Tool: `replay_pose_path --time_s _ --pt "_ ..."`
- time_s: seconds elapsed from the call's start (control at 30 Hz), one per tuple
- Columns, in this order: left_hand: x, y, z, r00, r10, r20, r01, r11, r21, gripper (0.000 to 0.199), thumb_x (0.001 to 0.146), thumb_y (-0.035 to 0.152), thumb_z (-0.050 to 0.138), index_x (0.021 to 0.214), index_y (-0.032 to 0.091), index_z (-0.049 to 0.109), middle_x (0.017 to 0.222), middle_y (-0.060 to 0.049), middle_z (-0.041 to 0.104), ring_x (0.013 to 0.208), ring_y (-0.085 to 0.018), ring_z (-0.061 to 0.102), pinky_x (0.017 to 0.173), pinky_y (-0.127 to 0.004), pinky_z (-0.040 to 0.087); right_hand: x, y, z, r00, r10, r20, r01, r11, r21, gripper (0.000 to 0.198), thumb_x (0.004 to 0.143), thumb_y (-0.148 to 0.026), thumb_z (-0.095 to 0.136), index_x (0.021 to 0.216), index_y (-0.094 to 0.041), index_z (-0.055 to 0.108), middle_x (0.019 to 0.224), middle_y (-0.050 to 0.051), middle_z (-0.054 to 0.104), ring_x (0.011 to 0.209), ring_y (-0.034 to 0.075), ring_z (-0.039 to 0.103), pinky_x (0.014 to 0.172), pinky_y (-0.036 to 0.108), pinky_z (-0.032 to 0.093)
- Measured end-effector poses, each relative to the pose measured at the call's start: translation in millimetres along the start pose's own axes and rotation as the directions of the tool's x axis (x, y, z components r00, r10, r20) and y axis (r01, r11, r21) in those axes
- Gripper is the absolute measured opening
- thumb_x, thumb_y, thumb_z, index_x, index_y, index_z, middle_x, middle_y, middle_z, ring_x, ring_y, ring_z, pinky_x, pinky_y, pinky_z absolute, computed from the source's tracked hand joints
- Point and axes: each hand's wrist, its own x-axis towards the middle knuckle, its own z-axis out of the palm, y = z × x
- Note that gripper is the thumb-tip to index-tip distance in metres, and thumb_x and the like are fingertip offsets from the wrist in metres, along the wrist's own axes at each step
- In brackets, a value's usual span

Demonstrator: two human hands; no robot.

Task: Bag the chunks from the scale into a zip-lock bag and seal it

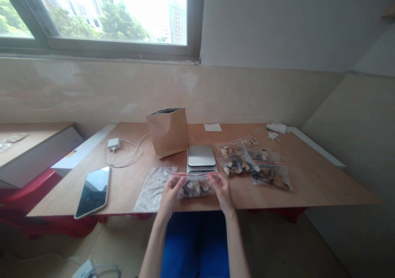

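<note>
Both hands hold one clear zip bag point(195, 186) of brown and dark pieces, with a red seal strip along its top, at the table's near edge. My left hand point(170, 192) pinches its left top corner, and my right hand point(220, 189) pinches its right top corner. Just behind the bag sits a small silver kitchen scale point(201, 156). A stack of empty clear bags point(153, 188) lies flat to the left of my left hand.
A brown paper bag point(168, 131) stands open behind the scale. Several filled zip bags point(253, 163) lie to the right. A tablet point(93, 191) lies at the left front, a white charger with cable point(115, 144) behind it. Paper scraps point(277, 128) sit far right.
</note>
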Motion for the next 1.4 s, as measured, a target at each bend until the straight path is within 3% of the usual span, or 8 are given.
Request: replay_pose_path --time_s 0.17,0.4,0.67,0.93,1.1,1.4 --pt "-1 -5 1 1.000 -0.021 -0.014 0.021 1.000 0.015 0.032 0.067 0.040 0.069 0.086 0.014 0.066 0.079 -0.005 0.069 0.076 -0.017 0.063 0.072 -0.027 0.047 0 6 5 0.999 0.006 0.041 -0.006 1.000 0.010 0.021 0.073 -0.038 0.064 0.083 -0.019 0.065 0.081 0.002 0.068 0.077 0.018 0.063 0.071 0.028 0.050" --pt "-7 1 6 0.997 0.007 -0.075 -0.003 0.998 0.064 0.029 0.067 0.038 0.069 0.080 0.013 0.068 0.075 -0.007 0.069 0.072 -0.018 0.063 0.068 -0.027 0.048 -5 6 7 0.999 -0.039 -0.011 0.039 0.999 -0.018 0.017 0.072 -0.036 0.065 0.074 -0.019 0.065 0.074 0.000 0.067 0.072 0.016 0.063 0.068 0.026 0.049" --pt "-8 -2 5 0.985 0.059 -0.163 -0.035 0.989 0.144 0.030 0.066 0.040 0.069 0.079 0.013 0.069 0.073 -0.005 0.069 0.070 -0.017 0.063 0.066 -0.026 0.048 -6 5 10 1.000 0.008 0.006 -0.008 1.000 0.029 0.020 0.071 -0.036 0.066 0.076 -0.017 0.064 0.073 0.001 0.067 0.071 0.016 0.063 0.066 0.025 0.050" --pt "-6 -6 -4 0.999 0.027 0.022 -0.030 0.986 0.162 0.031 0.072 0.041 0.064 0.085 0.014 0.070 0.081 -0.007 0.070 0.078 -0.018 0.063 0.072 -0.027 0.048 -7 3 12 0.995 0.093 0.034 -0.095 0.992 0.081 0.025 0.071 -0.039 0.065 0.084 -0.017 0.066 0.080 0.003 0.069 0.076 0.018 0.065 0.067 0.028 0.052" --pt "-7 -7 -4 1.000 0.017 0.016 -0.020 0.987 0.159 0.029 0.068 0.040 0.068 0.079 0.014 0.071 0.077 -0.006 0.071 0.073 -0.017 0.063 0.069 -0.026 0.048 -8 -1 12 0.993 0.058 0.103 -0.064 0.996 0.056 0.025 0.074 -0.038 0.063 0.089 -0.018 0.066 0.087 0.004 0.069 0.083 0.018 0.065 0.078 0.029 0.051" --pt "-10 -3 1 1.000 0.009 -0.015 -0.007 0.987 0.163 0.029 0.065 0.039 0.070 0.078 0.013 0.071 0.078 -0.008 0.071 0.072 -0.019 0.064 0.068 -0.027 0.049 -9 -4 15 0.990 0.071 0.121 -0.072 0.997 0.002 0.022 0.071 -0.038 0.066 0.079 -0.016 0.066 0.077 0.003 0.068 0.074 0.017 0.065 0.071 0.027 0.051"
